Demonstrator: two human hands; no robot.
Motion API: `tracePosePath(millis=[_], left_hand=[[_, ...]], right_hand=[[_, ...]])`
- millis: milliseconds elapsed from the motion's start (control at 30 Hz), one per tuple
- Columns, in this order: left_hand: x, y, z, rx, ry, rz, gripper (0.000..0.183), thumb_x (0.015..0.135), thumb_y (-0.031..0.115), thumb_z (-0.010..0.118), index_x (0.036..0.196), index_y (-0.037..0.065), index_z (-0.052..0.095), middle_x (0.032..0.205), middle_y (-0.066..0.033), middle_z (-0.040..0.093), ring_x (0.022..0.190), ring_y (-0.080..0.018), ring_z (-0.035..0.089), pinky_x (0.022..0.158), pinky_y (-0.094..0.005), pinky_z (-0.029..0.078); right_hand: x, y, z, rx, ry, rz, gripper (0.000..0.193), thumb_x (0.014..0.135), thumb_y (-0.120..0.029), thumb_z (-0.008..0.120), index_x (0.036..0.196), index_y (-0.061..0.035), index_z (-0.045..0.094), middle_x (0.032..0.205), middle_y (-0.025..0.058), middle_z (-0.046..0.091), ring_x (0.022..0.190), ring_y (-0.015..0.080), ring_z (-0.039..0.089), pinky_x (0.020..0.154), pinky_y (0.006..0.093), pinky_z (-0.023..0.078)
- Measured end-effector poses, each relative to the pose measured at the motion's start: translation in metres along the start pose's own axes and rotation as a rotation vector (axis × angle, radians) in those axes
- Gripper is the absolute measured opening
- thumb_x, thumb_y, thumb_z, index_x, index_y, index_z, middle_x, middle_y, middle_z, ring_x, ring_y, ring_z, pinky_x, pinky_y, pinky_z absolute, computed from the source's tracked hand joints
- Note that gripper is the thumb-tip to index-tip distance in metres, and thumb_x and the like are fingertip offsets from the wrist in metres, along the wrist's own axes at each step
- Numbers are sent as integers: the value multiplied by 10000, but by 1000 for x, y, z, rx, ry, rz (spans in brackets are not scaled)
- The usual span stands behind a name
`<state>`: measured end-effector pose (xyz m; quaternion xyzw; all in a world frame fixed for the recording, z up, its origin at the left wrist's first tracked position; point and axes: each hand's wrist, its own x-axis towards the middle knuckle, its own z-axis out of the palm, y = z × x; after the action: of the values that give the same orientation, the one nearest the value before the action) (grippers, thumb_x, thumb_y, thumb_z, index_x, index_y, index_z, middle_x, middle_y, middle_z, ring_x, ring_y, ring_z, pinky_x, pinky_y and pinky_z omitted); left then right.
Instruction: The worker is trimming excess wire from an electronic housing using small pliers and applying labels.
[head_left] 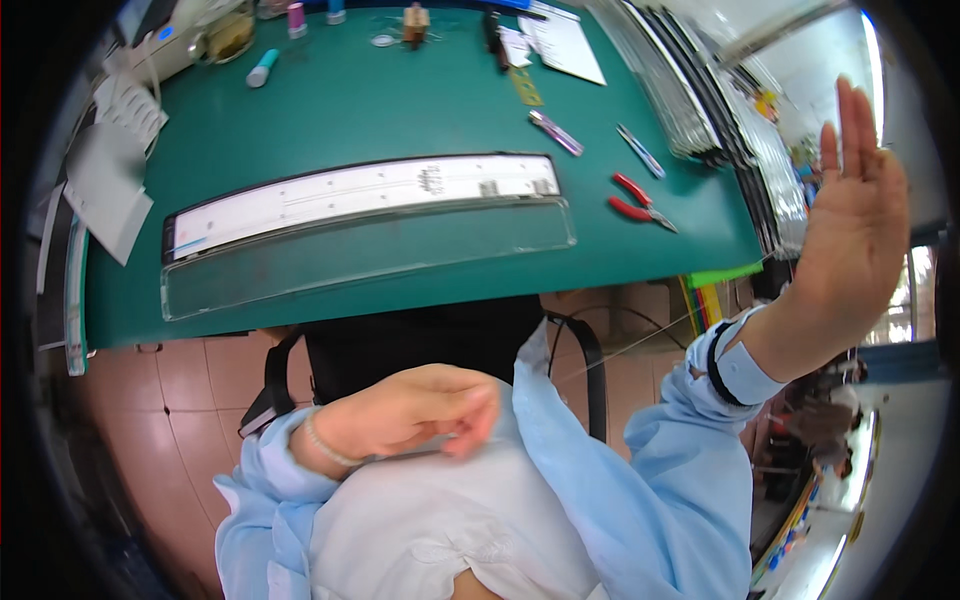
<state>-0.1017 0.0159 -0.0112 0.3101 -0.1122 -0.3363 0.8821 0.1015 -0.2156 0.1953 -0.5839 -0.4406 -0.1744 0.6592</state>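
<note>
My left hand (430,415) is in front of my chest, with a beaded bracelet at the wrist. Its fingers are curled in and partly blurred; what they pinch, if anything, is too small to make out. Raised at the far right, my right hand (858,225) holds nothing, its palm flat and fingers stretched upward. A thin pale thread (640,343) runs slantwise between the two hands; its ends cannot be made out. On the green table lies a long shallow case with a white insert (370,205) and a clear plastic lid (370,255) folded toward me.
Red-handled pliers (632,208), tweezers (640,150) and a purple cutter-like tool (556,133) lie on the right of the table (330,110). Flat clear cases (690,90) are stacked at the right edge. White papers (105,190) hang at the left; a black chair (430,345) stands before me.
</note>
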Motion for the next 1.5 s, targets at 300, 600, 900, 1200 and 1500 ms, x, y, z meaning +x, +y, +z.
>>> tracePosePath(millis=[300, 600, 900, 1200, 1500], left_hand=[[-106, 47, -4, 705, 1206, 525, 182, 963, 123, 604, 862, -26, 627, 679, -19, 580, 607, -50, 507, 542, -186, 371], [-90, 60, -36, 1087, 1768, 608, 97, 907, 69, 683, 895, -25, 705, 709, -48, 660, 601, -63, 567, 553, -188, 427], [-52, 62, -15, 403, 1183, 723, 159, 960, 103, 626, 978, -36, 701, 794, -89, 713, 705, -118, 677, 620, -239, 547], [-56, 44, -12, 502, 970, 778, 192, 986, 127, 589, 940, -35, 681, 824, -74, 697, 740, -106, 657, 640, -234, 529], [-135, 57, -55, 1681, 2216, 769, 251, 822, -99, 626, 1050, 2, 594, 1065, -175, 684, 959, -327, 666, 935, -396, 460]], right_hand=[[-28, 144, 59, -315, 2, 374, 104, 963, -127, 605, 985, -28, 628, 1063, 96, 669, 982, 109, 577, 873, 239, 425], [-39, 251, 93, -490, -514, 723, 160, 890, -153, 670, 850, -1, 637, 686, 85, 662, 604, 147, 640, 565, 294, 496], [-64, 75, 177, -551, -670, -187, 97, 815, -73, 669, 910, -95, 661, 809, 28, 651, 868, 207, 653, 913, 404, 358], [-90, 74, 215, -464, -756, -428, 52, 758, -99, 684, 796, -108, 650, 754, -41, 594, 980, 181, 652, 1049, 514, 201], [-76, 104, 227, -518, -983, -239, 151, 684, -17, 744, 708, -99, 620, 820, -5, 598, 1042, 228, 569, 959, 553, 255]])
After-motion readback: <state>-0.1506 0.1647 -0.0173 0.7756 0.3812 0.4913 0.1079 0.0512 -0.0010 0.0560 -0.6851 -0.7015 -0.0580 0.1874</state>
